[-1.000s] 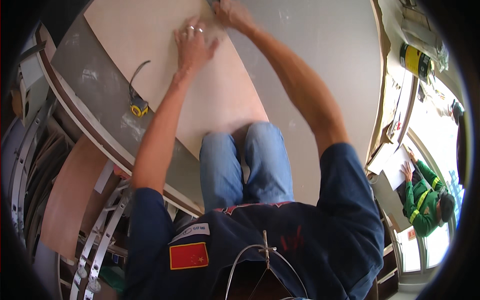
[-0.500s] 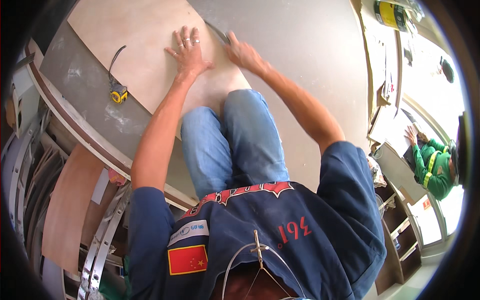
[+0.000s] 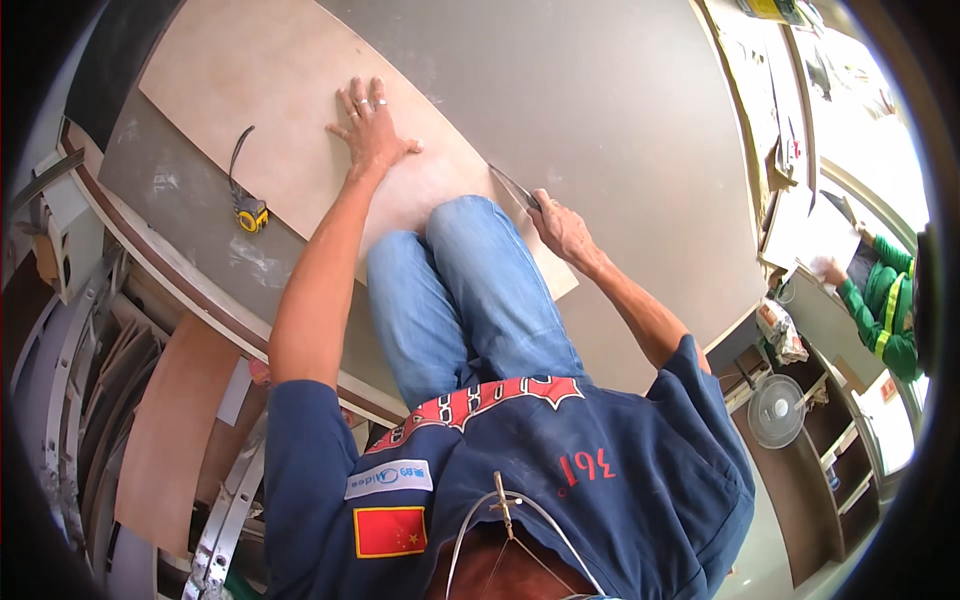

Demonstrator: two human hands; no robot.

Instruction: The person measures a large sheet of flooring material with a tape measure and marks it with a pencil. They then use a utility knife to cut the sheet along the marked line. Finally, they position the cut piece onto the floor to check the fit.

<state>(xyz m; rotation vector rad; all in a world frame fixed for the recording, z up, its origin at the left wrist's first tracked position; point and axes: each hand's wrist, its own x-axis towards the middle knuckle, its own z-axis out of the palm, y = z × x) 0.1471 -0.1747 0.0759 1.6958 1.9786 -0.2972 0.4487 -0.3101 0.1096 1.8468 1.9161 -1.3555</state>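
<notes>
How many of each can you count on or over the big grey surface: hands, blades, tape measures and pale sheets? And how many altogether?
Left hand and right hand: 2 hands
Blade: 1
Tape measure: 1
Pale sheet: 1
Total: 5

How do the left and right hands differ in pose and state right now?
- Pose: the left hand is flat with fingers spread; the right hand is curled.
- State: the left hand holds nothing and rests on the pale board; the right hand grips a thin-bladed tool.
- Place: the left hand is well inside the board's outline; the right hand is by its right edge.
Shared: both are ungloved.
</notes>
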